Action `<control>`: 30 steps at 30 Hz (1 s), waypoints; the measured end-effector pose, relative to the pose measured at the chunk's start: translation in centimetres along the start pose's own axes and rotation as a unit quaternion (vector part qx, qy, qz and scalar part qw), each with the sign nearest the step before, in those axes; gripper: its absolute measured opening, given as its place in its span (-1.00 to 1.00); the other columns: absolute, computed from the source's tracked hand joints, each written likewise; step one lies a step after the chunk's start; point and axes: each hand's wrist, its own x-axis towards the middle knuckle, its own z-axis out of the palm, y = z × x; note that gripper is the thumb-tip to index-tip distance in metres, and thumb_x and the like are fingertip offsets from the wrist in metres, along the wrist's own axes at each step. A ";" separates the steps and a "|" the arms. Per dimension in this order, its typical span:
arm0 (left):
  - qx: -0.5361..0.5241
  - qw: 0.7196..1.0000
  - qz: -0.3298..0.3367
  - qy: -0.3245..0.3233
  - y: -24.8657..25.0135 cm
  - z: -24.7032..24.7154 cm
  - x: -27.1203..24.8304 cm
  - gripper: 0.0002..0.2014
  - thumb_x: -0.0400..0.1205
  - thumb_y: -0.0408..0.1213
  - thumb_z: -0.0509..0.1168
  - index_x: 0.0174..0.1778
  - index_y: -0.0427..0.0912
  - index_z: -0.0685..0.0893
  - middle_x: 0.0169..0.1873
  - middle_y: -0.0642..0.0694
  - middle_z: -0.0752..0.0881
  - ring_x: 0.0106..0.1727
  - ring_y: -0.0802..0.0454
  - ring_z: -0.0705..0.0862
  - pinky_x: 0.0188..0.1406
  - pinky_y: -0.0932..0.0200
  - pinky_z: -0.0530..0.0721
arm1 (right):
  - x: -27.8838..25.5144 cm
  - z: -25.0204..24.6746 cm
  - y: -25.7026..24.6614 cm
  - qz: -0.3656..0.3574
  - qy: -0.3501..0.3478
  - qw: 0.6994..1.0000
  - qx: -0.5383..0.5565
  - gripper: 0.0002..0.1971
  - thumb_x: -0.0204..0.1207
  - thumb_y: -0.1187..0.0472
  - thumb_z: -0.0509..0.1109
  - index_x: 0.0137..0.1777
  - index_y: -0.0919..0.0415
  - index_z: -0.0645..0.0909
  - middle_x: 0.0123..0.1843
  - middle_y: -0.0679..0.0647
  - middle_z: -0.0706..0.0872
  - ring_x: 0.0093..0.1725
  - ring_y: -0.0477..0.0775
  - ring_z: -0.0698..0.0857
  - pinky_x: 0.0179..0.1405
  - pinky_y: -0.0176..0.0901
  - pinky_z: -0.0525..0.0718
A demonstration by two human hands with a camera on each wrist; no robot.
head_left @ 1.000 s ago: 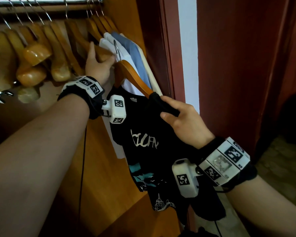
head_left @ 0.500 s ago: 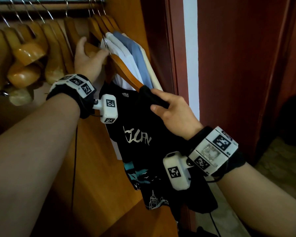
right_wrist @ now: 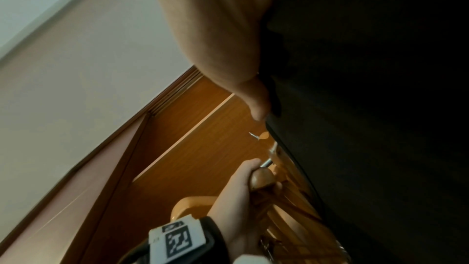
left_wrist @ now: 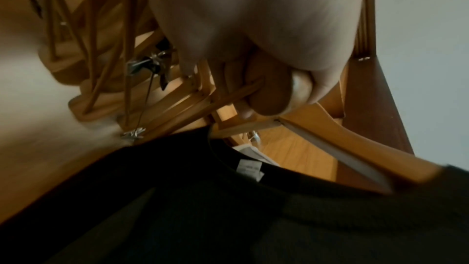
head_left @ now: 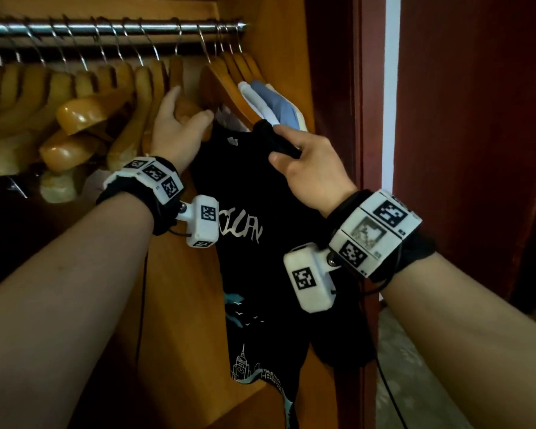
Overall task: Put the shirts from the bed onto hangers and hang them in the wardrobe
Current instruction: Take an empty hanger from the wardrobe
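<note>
Black shirt [head_left: 254,249] on its wooden hanger [head_left: 226,91], hooked on the wardrobe rail [head_left: 112,28].

The left hand [head_left: 175,131] curls fingers and thumb around the rounded end of a neighbouring empty hanger [head_left: 186,108], just left of the shirt's collar. The right hand [head_left: 307,168] pinches the shirt's right shoulder, thumb under the fabric, fingers on top. White and blue shirts [head_left: 270,103] hang just behind it.

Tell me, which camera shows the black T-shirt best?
The head view: the black T-shirt shows its print, hanging from a wooden hanger, its shoulder held by the right hand. The left wrist view shows only its collar and label; the right wrist view, just dark cloth.
</note>
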 end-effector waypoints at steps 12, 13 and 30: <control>-0.007 1.000 0.005 -0.003 -0.4 -2.8 0.4 -0.23 0.60 0.07 0.37 0.68 0.12 0.14 0.62 0.03 0.29 0.54 0.16 0.30 0.42 0.23 0.33 | 7.7 2.8 -2.4 0.004 0.012 0.998 -0.069 -0.49 0.71 0.19 0.23 0.64 0.02 0.30 0.64 -0.08 0.35 0.53 0.00 0.43 0.15 -0.59 0.27; -0.002 1.000 0.007 0.006 -0.4 -2.7 0.3 -0.26 0.62 0.03 0.35 0.68 0.12 0.14 0.62 0.04 0.29 0.51 0.20 0.29 0.37 0.27 0.31 | 8.3 3.0 -2.5 0.004 0.015 0.997 -0.081 -0.50 0.71 0.17 0.22 0.64 0.00 0.29 0.64 -0.08 0.34 0.53 0.00 0.43 0.15 -0.55 0.29; 0.045 0.998 0.032 0.038 -1.1 -0.8 0.7 -0.30 0.63 -0.05 0.35 0.67 -0.02 0.23 0.59 0.00 0.37 0.56 0.12 0.35 0.34 0.41 0.26 | 16.4 7.7 -3.3 0.005 0.052 0.994 -0.096 -0.58 0.71 0.22 0.21 0.55 0.03 0.44 0.41 0.10 0.63 0.32 0.10 0.63 0.00 -0.35 0.48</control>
